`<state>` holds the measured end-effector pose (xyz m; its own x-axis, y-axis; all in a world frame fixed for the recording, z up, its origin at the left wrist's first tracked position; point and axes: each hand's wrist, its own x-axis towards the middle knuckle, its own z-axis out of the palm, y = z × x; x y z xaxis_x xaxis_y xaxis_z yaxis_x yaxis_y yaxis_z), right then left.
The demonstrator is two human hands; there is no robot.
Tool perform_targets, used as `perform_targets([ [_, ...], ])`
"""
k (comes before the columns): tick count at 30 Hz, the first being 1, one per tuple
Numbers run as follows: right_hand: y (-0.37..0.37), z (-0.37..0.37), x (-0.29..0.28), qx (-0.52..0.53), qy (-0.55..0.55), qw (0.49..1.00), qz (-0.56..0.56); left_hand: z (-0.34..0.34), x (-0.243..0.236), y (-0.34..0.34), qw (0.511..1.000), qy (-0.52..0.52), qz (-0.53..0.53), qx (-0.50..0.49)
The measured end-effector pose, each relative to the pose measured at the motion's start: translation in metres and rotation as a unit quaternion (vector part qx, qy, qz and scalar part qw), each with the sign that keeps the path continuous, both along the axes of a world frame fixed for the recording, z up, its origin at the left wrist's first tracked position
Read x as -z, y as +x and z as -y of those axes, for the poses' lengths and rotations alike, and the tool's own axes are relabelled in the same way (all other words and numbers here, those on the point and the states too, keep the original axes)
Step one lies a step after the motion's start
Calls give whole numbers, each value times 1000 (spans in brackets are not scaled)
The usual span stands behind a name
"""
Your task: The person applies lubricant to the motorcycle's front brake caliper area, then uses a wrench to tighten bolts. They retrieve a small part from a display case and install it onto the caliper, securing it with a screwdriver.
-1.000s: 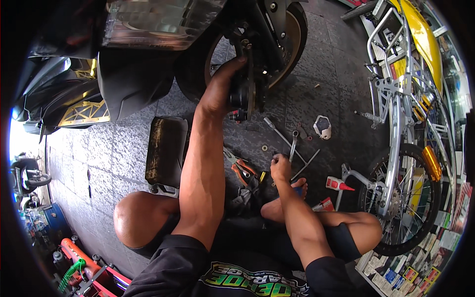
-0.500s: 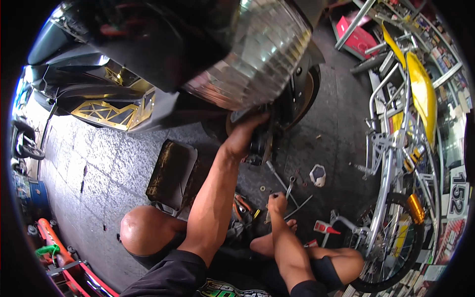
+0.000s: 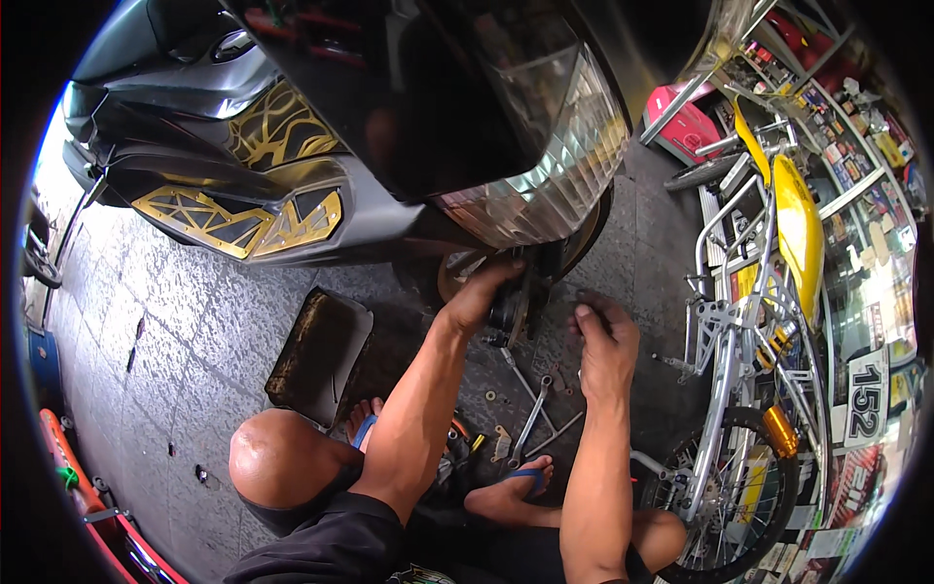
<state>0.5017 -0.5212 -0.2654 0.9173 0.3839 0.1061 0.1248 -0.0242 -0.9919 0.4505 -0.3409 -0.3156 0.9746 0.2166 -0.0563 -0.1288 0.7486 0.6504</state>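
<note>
Clock directions are read from the left hand. The left hand (image 3: 475, 297) lies against the black unit (image 3: 510, 313), the part worked on, at its 4 o'clock beside the front wheel (image 3: 590, 234); its fingertips are hidden, so how firmly they close cannot be told. The right hand (image 3: 609, 346), near 4 o'clock, is raised, fingers curled toward the thumb; whether anything is pinched cannot be told. The headlight (image 3: 550, 185) overhangs at 1 o'clock. On the floor (image 3: 219, 331), a spanner (image 3: 530, 422) lies at 5 o'clock and a tray (image 3: 309, 341) at 8. Farther out: gold panels (image 3: 219, 226) between 9 and 10, a red case (image 3: 684, 127) at 2, a silver bike frame (image 3: 722, 389) between 3 and 4.
</note>
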Motion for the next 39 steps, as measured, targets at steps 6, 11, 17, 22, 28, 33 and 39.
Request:
perform_targets([
  [6, 6, -34, -19, -45, -75, 992, 90, -4, 5, 1, 997, 70, 22, -40],
  [11, 3, -41, -15, -70, -136, 981, 118, -9, 24, 7, 993, 102, 35, -44],
  [17, 5, -37, -10, -76, -170, 974, 132, -13, 33, 11, 983, 169, 50, -42],
  [22, 2, -40, -19, -80, -200, 965, 148, -16, 32, 11, 976, 204, 59, -40],
  [28, 5, -36, -23, -98, -219, 959, 152, -13, 22, 7, 978, 178, 77, -73],
  [33, 7, -34, -22, -79, -217, 962, 143, -14, 27, 8, 981, 172, 66, -55],
  [39, 4, -37, -24, -95, -227, 957, 152, -14, 31, 9, 978, 194, 55, -48],
])
